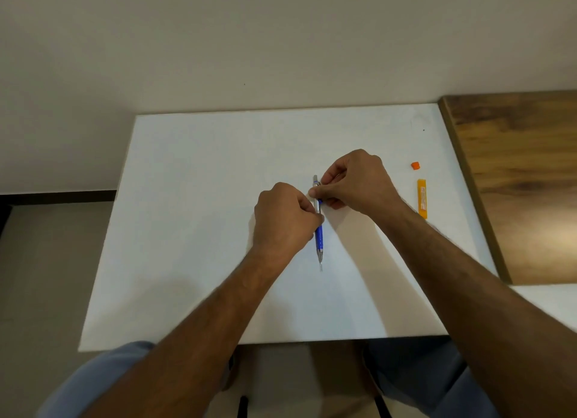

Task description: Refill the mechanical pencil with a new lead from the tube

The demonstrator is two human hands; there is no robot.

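A blue and silver mechanical pencil (318, 235) points its tip toward me over the middle of the white table (187, 230). My left hand (282, 220) grips its barrel around the middle. My right hand (356, 180) pinches the pencil's upper silver end between thumb and fingertips; whether a lead is between those fingers is too small to tell. An orange lead tube (422, 198) lies flat on the table to the right of my right hand. Its small orange cap (415, 165) sits apart, just beyond the tube.
A brown wooden surface (524, 180) adjoins the table's right edge. A plain wall (249, 42) rises behind the table's far edge. My knees in blue trousers (103, 383) show below the near edge.
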